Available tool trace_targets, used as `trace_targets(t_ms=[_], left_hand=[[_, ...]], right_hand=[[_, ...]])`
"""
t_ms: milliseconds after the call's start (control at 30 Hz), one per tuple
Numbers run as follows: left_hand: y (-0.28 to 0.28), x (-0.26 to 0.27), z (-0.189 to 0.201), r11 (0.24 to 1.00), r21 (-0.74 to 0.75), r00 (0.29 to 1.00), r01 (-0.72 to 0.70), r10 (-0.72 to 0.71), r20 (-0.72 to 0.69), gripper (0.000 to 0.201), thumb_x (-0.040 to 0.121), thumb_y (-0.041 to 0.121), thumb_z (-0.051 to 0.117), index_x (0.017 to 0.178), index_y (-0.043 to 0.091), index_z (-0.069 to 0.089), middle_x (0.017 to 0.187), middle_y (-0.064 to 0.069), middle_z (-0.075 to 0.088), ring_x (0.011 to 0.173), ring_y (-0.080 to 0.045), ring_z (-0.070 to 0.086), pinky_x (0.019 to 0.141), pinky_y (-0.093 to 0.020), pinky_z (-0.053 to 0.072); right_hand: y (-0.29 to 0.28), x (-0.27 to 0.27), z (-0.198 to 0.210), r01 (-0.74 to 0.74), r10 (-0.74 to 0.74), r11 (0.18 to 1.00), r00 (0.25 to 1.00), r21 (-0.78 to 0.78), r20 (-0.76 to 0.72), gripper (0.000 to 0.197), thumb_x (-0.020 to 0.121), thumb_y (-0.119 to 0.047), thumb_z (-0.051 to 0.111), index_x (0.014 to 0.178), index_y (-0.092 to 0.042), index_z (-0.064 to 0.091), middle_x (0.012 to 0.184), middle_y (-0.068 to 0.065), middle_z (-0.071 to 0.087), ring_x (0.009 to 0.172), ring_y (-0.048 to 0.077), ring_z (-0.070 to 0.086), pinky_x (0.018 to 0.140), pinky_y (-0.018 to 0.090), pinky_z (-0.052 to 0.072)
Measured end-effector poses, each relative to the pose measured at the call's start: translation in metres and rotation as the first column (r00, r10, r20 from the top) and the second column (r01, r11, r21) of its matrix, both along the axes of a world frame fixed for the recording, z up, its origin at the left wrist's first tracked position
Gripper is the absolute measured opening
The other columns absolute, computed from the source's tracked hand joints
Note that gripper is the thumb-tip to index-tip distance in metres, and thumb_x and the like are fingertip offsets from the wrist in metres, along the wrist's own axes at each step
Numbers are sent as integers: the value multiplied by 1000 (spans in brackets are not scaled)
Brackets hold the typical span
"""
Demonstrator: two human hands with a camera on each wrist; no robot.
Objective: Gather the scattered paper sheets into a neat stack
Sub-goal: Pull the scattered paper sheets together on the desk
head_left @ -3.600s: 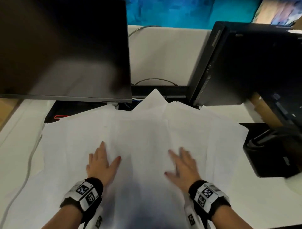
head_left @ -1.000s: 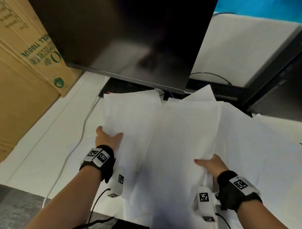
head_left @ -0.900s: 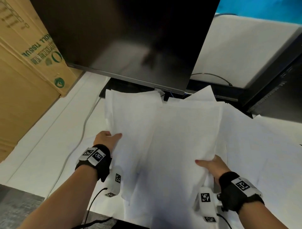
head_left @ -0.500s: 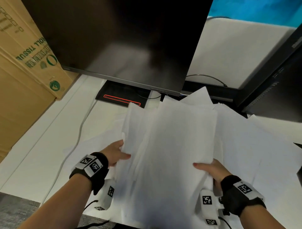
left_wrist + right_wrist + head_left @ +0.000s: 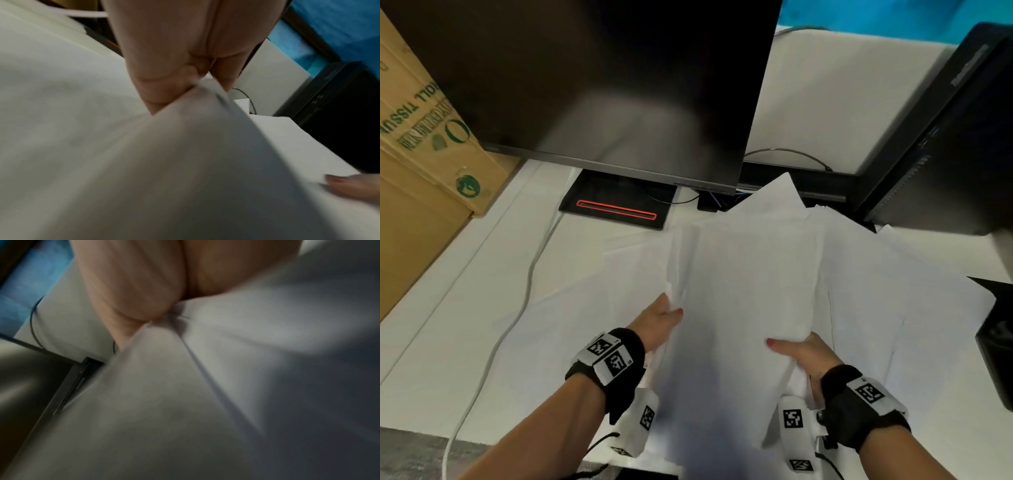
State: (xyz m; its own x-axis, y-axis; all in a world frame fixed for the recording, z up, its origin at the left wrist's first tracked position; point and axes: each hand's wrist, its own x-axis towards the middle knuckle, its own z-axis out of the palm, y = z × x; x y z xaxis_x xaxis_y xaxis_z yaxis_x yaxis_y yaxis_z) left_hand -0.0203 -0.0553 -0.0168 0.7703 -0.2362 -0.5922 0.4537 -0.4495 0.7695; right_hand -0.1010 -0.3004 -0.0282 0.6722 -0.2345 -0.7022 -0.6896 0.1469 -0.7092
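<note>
Head view: both hands hold a bundle of paper sheets (image 5: 750, 291) over the white table (image 5: 482, 308), in front of the dark monitor (image 5: 592, 78). Left hand (image 5: 655, 323) grips the bundle's left edge, thumb on top, fingers hidden beneath. Right hand (image 5: 803, 354) grips the right edge the same way, thumb lying across the top sheet. Sheet edges uneven, fanned at the far end. More loose sheets (image 5: 900, 308) lie flat on the table to the right and under the bundle. Left wrist view: thumb and fingers pinch the paper edge, blurred. Cardboard box (image 5: 421, 144) at left, computer tower (image 5: 955, 137) at right, white cable (image 5: 510, 325) on the table.
</note>
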Motion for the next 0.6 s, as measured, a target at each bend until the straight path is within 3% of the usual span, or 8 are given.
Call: trace_targets(t_ms=[67, 100, 167, 200, 267, 333, 433, 600], left_hand=[[-10, -2, 2, 999, -28, 999, 28, -28, -18, 52, 96, 17, 44, 143, 7, 26, 134, 8, 32, 134, -24, 36, 112, -30, 27], [-14, -2, 4, 998, -29, 998, 55, -55, -7, 51, 95, 17, 46, 141, 6, 29, 140, 2, 38, 131, -26, 41, 111, -33, 30], [-7, 4, 2, 998, 48, 997, 48, -51, 58, 41, 92, 20, 51, 128, 2, 44, 122, -12, 56, 111, -28, 55, 96, -33, 42], [0, 7, 1, 996, 86, 995, -17, 8, 98, 37, 91, 21, 53, 122, 3, 48, 107, -11, 58, 96, -26, 57, 85, -29, 44], [19, 13, 1, 966, 108, 960, -236, 215, 180, 31, 87, 16, 57, 117, 9, 51, 101, -13, 61, 82, -24, 57, 74, -27, 45], [41, 19, -2, 866, 246, 886, -436, 364, 288, 43, 83, 17, 61, 123, 12, 47, 117, -17, 59, 100, -31, 57, 90, -35, 45], [58, 19, -7, 742, 472, 879, -477, 403, 255, 67, 80, 30, 64, 136, 11, 34, 134, -22, 46, 122, -41, 42, 105, -44, 33], [59, 27, -7, 753, 549, 920, -362, 194, 341, 81, 77, 39, 65, 143, 12, 26, 148, -16, 31, 137, -35, 24, 111, -48, 24]], right_hand=[[6, 0, -2, -10, 11, 999, 1000, -31, 11, 35, 74, 2, 70, 109, -1, 63, 110, 20, 66, 104, 34, 62, 97, 44, 47], [6, 0, -2, -15, 16, 998, 1000, -56, 11, 34, 75, 2, 70, 108, -2, 63, 109, 20, 66, 104, 34, 62, 97, 43, 47], [0, -2, -3, -4, 5, 994, 1000, -108, 11, 36, 75, 0, 70, 110, -1, 61, 108, 20, 66, 103, 35, 62, 97, 44, 47], [-5, -2, -4, 11, -10, 992, 1000, -128, 10, 37, 76, 0, 70, 112, 1, 61, 108, 20, 65, 103, 35, 61, 97, 44, 47], [-15, -6, -5, 53, -53, 987, 999, -151, 5, 38, 76, -1, 70, 112, 3, 60, 106, 20, 65, 102, 37, 61, 95, 43, 47], [-18, -9, -7, 84, -87, 986, 996, -144, -9, 37, 76, -1, 70, 112, 3, 60, 106, 21, 65, 102, 38, 61, 94, 44, 46], [-17, -10, -11, 108, -111, 986, 994, -130, -19, 38, 75, -1, 70, 112, 5, 60, 107, 22, 66, 100, 38, 62, 93, 44, 47], [-12, -6, -11, 86, -89, 990, 996, -109, -26, 40, 74, -1, 71, 112, 4, 61, 108, 24, 67, 100, 38, 63, 97, 48, 47]])
